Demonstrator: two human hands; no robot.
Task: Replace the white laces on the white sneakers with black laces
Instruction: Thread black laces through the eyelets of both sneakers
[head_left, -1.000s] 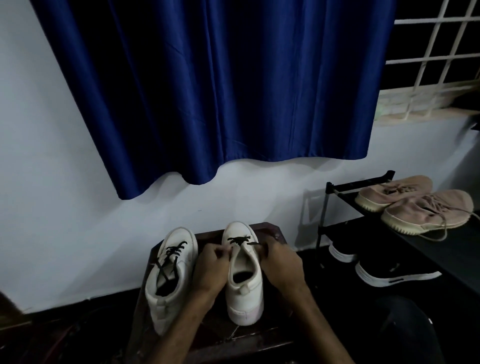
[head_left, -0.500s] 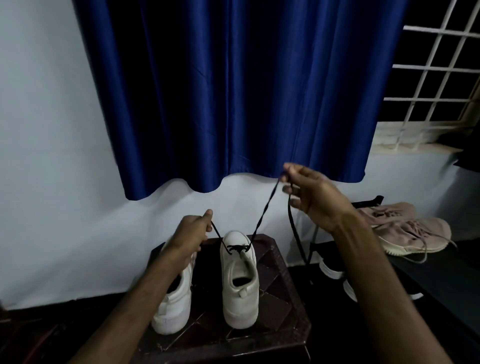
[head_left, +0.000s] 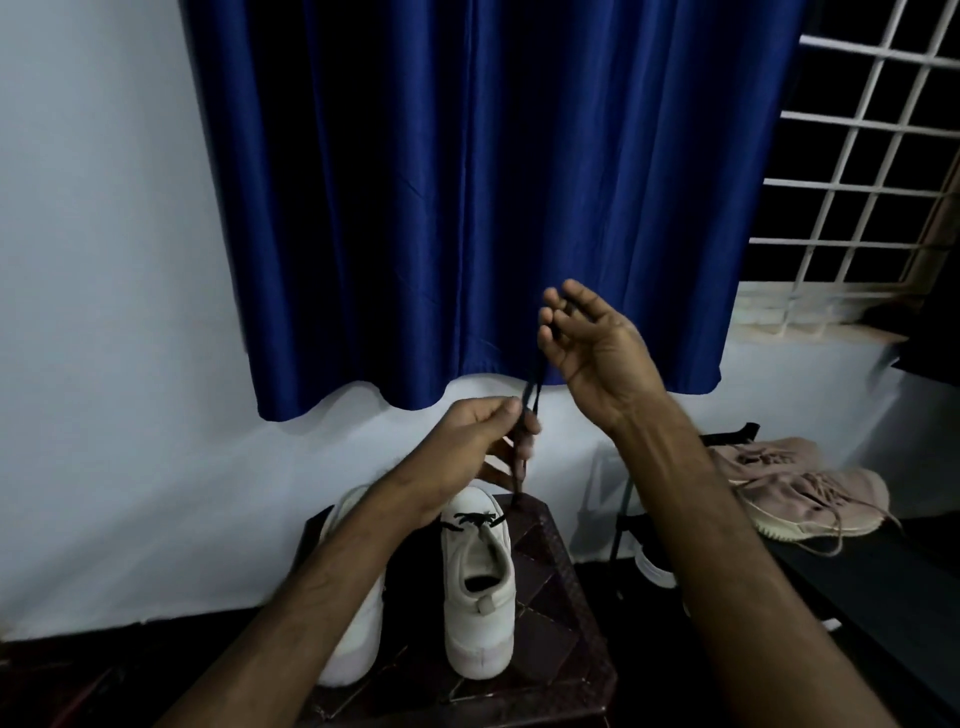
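Two white sneakers stand heel toward me on a dark stool (head_left: 550, 613). The right sneaker (head_left: 478, 587) has a black lace (head_left: 475, 519) across its top eyelets. My left forearm covers much of the left sneaker (head_left: 356, 644). Both loose strands of the black lace (head_left: 532, 389) rise taut above the right sneaker. My left hand (head_left: 483, 441) pinches the two strands together low down. Above it, my right hand (head_left: 592, 343) has its palm turned toward me and loosely curled fingers holding the strands' upper ends.
A blue curtain (head_left: 467, 208) hangs on the white wall behind the stool. At the right, a black shoe rack (head_left: 737, 434) carries beige sneakers (head_left: 800, 488), with dark white-soled shoes (head_left: 654, 564) beneath. A white window grille (head_left: 857, 182) is at the upper right.
My hands lifted off the right sneaker and pulled the lace ends up. My left hand then moved right and gathered both strands under my right hand.
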